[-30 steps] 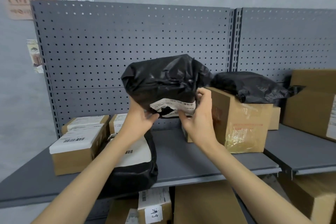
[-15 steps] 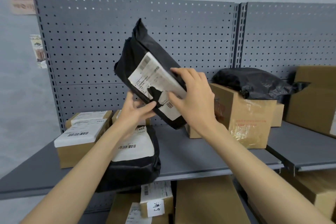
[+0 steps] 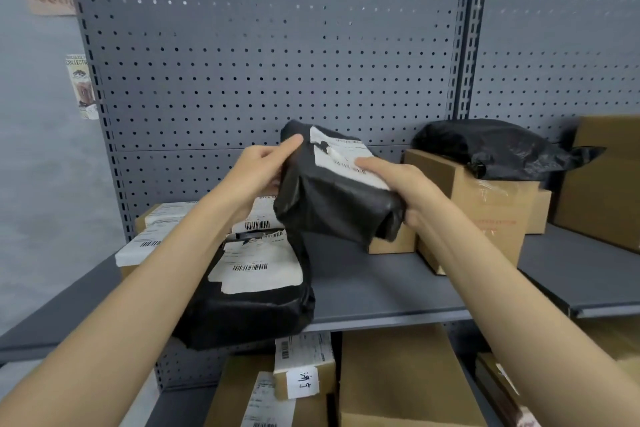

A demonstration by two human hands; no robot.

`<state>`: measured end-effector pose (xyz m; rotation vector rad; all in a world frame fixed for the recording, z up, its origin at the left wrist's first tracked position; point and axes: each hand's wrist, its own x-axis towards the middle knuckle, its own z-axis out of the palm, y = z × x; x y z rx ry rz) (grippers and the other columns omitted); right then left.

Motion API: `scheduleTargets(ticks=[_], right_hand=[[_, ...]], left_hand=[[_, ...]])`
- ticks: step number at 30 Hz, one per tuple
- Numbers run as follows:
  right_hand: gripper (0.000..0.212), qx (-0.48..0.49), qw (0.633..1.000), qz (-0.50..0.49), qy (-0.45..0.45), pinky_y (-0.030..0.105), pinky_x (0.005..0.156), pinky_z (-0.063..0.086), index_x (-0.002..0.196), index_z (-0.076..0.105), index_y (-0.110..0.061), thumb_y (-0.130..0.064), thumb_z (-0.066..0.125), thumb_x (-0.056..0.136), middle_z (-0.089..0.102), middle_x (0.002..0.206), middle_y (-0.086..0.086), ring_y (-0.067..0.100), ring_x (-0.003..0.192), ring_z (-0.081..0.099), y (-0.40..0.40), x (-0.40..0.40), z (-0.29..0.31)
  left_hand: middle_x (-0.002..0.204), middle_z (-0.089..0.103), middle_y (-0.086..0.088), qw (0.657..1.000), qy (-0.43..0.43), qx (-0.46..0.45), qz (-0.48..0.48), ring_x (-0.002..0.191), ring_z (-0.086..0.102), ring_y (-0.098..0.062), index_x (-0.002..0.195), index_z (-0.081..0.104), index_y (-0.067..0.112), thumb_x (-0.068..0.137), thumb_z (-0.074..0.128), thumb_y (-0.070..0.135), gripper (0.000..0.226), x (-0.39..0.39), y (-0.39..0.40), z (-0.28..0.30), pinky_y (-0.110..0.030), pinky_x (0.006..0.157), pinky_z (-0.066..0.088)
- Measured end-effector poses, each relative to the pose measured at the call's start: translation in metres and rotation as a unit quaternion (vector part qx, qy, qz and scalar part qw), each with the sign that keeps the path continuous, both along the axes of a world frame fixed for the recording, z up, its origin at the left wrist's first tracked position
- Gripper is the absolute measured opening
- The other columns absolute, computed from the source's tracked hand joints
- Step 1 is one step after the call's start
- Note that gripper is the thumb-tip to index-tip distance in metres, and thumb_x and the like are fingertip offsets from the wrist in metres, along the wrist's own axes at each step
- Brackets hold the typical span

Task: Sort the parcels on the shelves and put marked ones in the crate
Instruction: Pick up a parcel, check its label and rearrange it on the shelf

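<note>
The head view showed the left hand (image 3: 258,172) gripping the far left edge of a soft black plastic parcel with a white label (image 3: 334,189). It hung above the grey metal shelf (image 3: 381,291), long side running away (label up). The right hand (image 3: 407,189) held its near right end, fingers across the label.

Both forearms bare to frame edge; left hand (image 3: 258,168) and right hand (image 3: 408,184) ungloved, unadorned.

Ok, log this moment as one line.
step: inspecting label | held: black parcel | left hand: gripping | right hand: gripping | crate: unseen
</note>
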<state>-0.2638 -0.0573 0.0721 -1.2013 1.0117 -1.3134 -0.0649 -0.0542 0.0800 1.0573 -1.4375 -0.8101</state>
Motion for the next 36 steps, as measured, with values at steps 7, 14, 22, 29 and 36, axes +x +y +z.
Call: scheduleTargets(ticks=[7, 14, 22, 29, 36], right_hand=[[0.048, -0.044, 0.998, 0.046, 0.015, 0.035, 0.093, 0.05, 0.107, 0.067, -0.017, -0.057, 0.06, 0.081, 0.068, 0.114, 0.008, 0.024, 0.104, 0.064, -0.005, -0.006, 0.02], [0.041, -0.041, 0.998, 0.054, -0.006, 0.031, 0.087, 0.051, 0.091, 0.061, -0.022, -0.061, 0.051, 0.084, 0.063, 0.089, -0.002, 0.018, 0.085, 0.057, -0.01, -0.006, 0.025], [0.033, -0.028, 0.999, 0.036, 0.022, 0.029, 0.072, 0.049, 0.091, 0.06, -0.024, -0.056, 0.056, 0.082, 0.063, 0.092, 0.0, 0.015, 0.078, 0.057, -0.023, -0.016, 0.008], [0.051, 0.021, 0.993, 0.06, 0.095, 0.032, 0.077, 0.047, 0.104, 0.07, -0.013, -0.036, 0.075, 0.059, 0.07, 0.107, 0.012, 0.022, 0.092, 0.062, -0.038, -0.018, -0.039], [0.037, 0.043, 0.988, 0.07, 0.131, 0.035, 0.09, 0.052, 0.105, 0.061, -0.017, -0.009, 0.075, 0.072, 0.068, 0.107, 0.006, 0.022, 0.101, 0.064, -0.05, -0.018, -0.073]], left_hand=[[0.097, 0.067, -0.003, 0.991, 0.122, 0.057, -0.003, 0.08, 0.068, -0.016, 0.09, 0.063, 0.014, 0.09, 0.056, 0.041, 0.028, -0.001, 0.001, 0.007, -0.026, 0.059, 0.058], [0.095, 0.059, -0.012, 0.973, 0.197, 0.12, -0.017, 0.083, 0.064, -0.023, 0.086, 0.054, 0.017, 0.091, 0.059, 0.033, 0.017, -0.009, 0.002, 0.004, -0.032, 0.055, 0.06], [0.103, 0.062, -0.011, 0.983, 0.101, 0.153, -0.03, 0.087, 0.067, -0.025, 0.1, 0.061, 0.012, 0.087, 0.06, 0.043, 0.034, -0.008, -0.009, -0.005, -0.038, 0.069, 0.06], [0.078, 0.063, -0.002, 0.977, -0.034, 0.2, -0.057, 0.056, 0.063, -0.009, 0.088, 0.065, 0.012, 0.086, 0.064, 0.026, 0.014, -0.011, -0.015, -0.029, -0.02, 0.053, 0.052], [0.112, 0.057, 0.0, 0.963, -0.14, 0.232, -0.01, 0.09, 0.06, -0.011, 0.129, 0.047, 0.011, 0.078, 0.074, 0.015, 0.058, -0.01, -0.029, -0.055, -0.018, 0.072, 0.046]])
